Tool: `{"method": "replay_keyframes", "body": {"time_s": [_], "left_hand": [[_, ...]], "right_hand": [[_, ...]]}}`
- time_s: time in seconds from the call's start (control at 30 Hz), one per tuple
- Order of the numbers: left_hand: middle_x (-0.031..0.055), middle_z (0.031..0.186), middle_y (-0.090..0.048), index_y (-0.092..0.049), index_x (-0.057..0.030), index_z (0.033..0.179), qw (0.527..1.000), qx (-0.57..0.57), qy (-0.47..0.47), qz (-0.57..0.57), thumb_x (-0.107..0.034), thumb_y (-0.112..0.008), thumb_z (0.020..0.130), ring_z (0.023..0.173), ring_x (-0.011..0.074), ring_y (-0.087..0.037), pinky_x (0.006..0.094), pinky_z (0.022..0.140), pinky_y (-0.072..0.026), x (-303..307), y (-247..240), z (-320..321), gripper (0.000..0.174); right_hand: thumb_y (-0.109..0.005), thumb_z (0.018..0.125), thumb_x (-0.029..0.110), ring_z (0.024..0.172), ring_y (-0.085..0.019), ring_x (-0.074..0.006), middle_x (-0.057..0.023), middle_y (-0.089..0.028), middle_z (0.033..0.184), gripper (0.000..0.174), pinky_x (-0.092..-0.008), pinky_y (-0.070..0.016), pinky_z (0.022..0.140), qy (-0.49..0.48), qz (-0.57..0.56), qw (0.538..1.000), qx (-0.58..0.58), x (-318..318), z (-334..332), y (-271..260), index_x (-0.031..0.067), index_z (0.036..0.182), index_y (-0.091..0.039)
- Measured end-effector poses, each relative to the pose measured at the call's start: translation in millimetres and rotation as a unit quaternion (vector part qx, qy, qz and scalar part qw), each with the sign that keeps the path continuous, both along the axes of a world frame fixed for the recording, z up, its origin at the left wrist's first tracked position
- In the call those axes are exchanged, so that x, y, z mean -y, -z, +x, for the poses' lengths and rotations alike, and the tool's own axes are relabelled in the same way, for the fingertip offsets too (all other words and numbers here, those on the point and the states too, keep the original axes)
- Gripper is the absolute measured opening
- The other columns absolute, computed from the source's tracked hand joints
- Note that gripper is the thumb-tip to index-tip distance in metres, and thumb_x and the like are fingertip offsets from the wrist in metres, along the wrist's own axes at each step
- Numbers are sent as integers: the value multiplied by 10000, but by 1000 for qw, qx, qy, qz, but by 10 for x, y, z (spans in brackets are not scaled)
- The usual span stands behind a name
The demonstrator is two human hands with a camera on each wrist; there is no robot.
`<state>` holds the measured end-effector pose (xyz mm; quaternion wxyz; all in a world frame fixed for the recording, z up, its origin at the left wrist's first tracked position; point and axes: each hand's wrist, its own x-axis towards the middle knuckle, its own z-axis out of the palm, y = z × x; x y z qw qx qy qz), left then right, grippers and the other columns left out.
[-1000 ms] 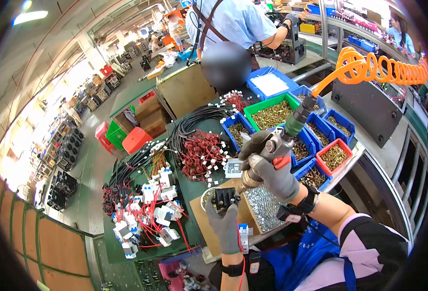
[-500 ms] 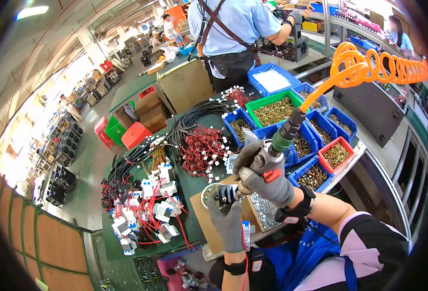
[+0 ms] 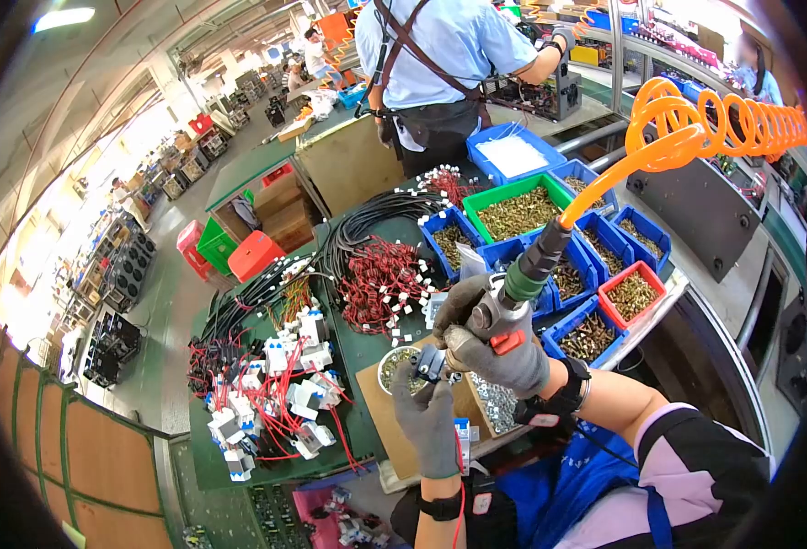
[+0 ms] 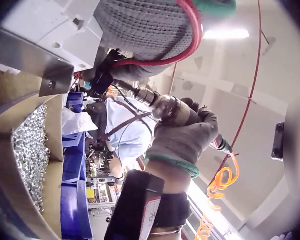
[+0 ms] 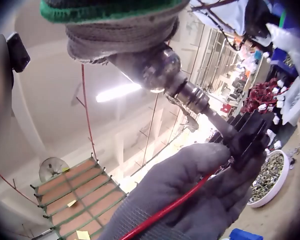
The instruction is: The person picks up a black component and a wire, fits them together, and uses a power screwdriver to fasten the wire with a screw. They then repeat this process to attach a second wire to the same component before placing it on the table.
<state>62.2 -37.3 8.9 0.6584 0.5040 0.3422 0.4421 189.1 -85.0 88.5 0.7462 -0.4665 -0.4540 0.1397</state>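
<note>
My gloved left hand (image 3: 427, 428) pinches a small black ribbed block (image 3: 429, 362) between thumb and fingers. In the right wrist view the block (image 5: 249, 137) meets the driver's bit, and a red wire (image 5: 165, 210) runs across the left palm. My gloved right hand (image 3: 504, 352) is wrapped round the grey air driver (image 3: 499, 313), whose nose points left at the block. An orange coiled hose (image 3: 632, 174) leads up from its green collar. The left wrist view shows the driver (image 4: 174, 111) gripped by the right hand (image 4: 182, 140).
Blue, green and red bins (image 3: 632, 293) of screws stand behind and right of the driver. A round bowl (image 3: 384, 375) and a carton of silvery parts (image 3: 497, 403) are beside the hands. Red wires (image 3: 371, 284) and white connectors (image 3: 307, 398) lie left. Another person (image 3: 435, 55) stands beyond.
The driver has come down and left to the block, and its hose has swung with it. The block has been turned in my left hand.
</note>
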Motion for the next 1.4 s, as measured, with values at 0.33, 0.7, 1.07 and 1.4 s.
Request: {"method": "replay_keyframes", "body": {"time_s": [0.33, 0.7, 1.07, 1.4], "left_hand": [[107, 1067, -618, -324, -1, 1459, 986, 98, 94, -94, 73, -589, 820, 861, 177, -654, 303, 722, -549, -171, 130, 19, 696], [102, 1063, -629, -497, 14, 1252, 987, 37, 144, -66, 71, -578, 837, 860, 194, -682, 336, 719, -597, -102, -7, 40, 426], [140, 989, -659, -544, 68, 1114, 990, 28, 106, -85, 53, -585, 864, 831, 225, -713, 316, 734, -612, -80, 49, 26, 254], [148, 1181, -594, -460, 58, 1308, 983, 85, 103, -128, 86, -555, 862, 977, 219, -665, 362, 807, -592, -175, 124, 125, 458]], "right_hand": [[-680, 750, -4, 838, -654, -131, -60, -671, 933, 349, -298, -543, 743, -56, 38, 996, -57, -4, 36, -30, 42, 1081, -581], [-681, 745, 5, 800, -657, -143, -60, -668, 882, 270, -302, -540, 720, -45, -7, 999, -27, 96, 133, 10, 38, 1000, -601], [-669, 753, 8, 816, -660, -143, -66, -673, 900, 314, -304, -545, 738, -59, 13, 998, -11, 67, 106, 6, 37, 1054, -583], [-685, 802, 23, 986, -653, -172, -107, -635, 1143, 444, -344, -538, 854, -154, 77, 985, -4, 121, 106, 43, 47, 1218, -534]]}}
